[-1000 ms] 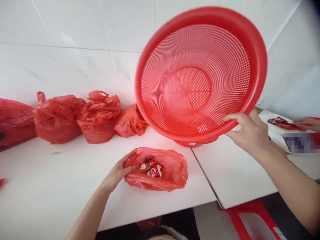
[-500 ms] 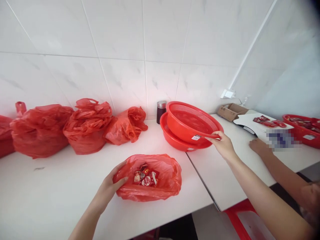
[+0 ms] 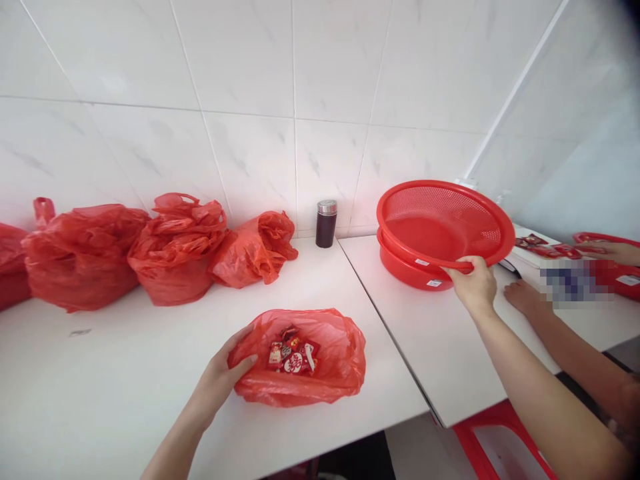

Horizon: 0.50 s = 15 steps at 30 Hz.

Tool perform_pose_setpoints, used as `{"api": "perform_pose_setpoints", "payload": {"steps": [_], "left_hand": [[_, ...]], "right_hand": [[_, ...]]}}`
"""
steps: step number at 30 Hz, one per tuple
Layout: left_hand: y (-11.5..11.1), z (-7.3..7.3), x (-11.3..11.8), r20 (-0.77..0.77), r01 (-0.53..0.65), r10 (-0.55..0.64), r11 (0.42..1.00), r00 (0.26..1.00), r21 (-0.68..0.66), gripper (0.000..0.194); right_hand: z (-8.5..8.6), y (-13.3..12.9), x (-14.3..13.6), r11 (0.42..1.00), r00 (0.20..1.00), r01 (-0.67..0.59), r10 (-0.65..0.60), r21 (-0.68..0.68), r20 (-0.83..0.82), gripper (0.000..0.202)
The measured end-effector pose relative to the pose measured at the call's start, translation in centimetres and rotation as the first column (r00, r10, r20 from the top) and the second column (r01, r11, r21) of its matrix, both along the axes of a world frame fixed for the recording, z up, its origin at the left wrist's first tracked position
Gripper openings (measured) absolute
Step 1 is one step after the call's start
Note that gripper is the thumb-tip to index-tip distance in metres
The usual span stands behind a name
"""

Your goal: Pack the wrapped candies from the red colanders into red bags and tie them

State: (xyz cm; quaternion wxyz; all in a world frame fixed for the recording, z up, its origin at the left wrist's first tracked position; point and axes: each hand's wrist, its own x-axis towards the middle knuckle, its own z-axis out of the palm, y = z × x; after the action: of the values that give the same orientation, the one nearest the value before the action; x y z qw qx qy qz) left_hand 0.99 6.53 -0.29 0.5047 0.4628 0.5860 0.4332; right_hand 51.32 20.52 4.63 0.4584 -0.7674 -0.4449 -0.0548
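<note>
My left hand grips the left rim of an open red plastic bag, thumb inside and fingers outside. Several small red wrapped packets lie at the bottom of that bag. My right hand is closed on the front rim of a red perforated basin, thumb toward the left. The basin is tilted toward me above a second red basin, which sits beneath it on the right-hand table. Whether the right hand also touches the lower basin I cannot tell.
Red plastic bags line the wall at left. A dark cup with a silver lid stands by the wall. At right, a co-worker's arm rests on the table near red packets and another red basin. A seam divides the tables.
My right hand has moved the two basins rightward, across the seam, and they now hide the cardboard box. A co-worker's hand has appeared at the far-right basin. My left hand stays put.
</note>
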Motion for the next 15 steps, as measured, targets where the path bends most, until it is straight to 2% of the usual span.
{"api": "perform_pose_setpoints", "payload": {"steps": [4, 8, 10, 12, 14, 15], "left_hand": [[-0.2, 0.0, 0.0, -0.016, -0.024, 0.024, 1.0, 1.0, -0.006, 0.066], [-0.4, 0.3, 0.0, -0.047, -0.05, 0.048, 0.998, 0.998, -0.029, 0.064], [-0.4, 0.3, 0.2, -0.059, -0.073, 0.071, 0.997, 0.996, -0.021, 0.063], [-0.2, 0.3, 0.3, -0.05, -0.095, 0.094, 0.995, 0.994, -0.016, 0.063], [-0.2, 0.2, 0.3, -0.027, -0.113, 0.112, 0.993, 0.993, -0.02, 0.065], [-0.2, 0.2, 0.2, -0.016, -0.12, 0.12, 0.992, 0.993, -0.023, 0.065]], "right_hand": [[0.5, -0.5, -1.1, 0.99, 0.999, -0.027, 0.032, 0.139, -0.032, 0.033], [0.4, -2.0, -3.6, 0.934, 0.976, -0.212, 0.214, 0.288, 0.023, 0.028], [0.0, -2.9, -5.3, 0.885, 0.925, -0.358, 0.38, 0.296, -0.016, 0.027], [-0.5, -3.7, -7.1, 0.816, 0.833, -0.511, 0.548, 0.269, -0.08, 0.024], [-1.2, -4.2, -8.6, 0.761, 0.753, -0.617, 0.645, 0.199, -0.133, 0.022], [-1.6, -4.4, -9.2, 0.752, 0.738, -0.643, 0.659, 0.147, -0.147, 0.02]]}}
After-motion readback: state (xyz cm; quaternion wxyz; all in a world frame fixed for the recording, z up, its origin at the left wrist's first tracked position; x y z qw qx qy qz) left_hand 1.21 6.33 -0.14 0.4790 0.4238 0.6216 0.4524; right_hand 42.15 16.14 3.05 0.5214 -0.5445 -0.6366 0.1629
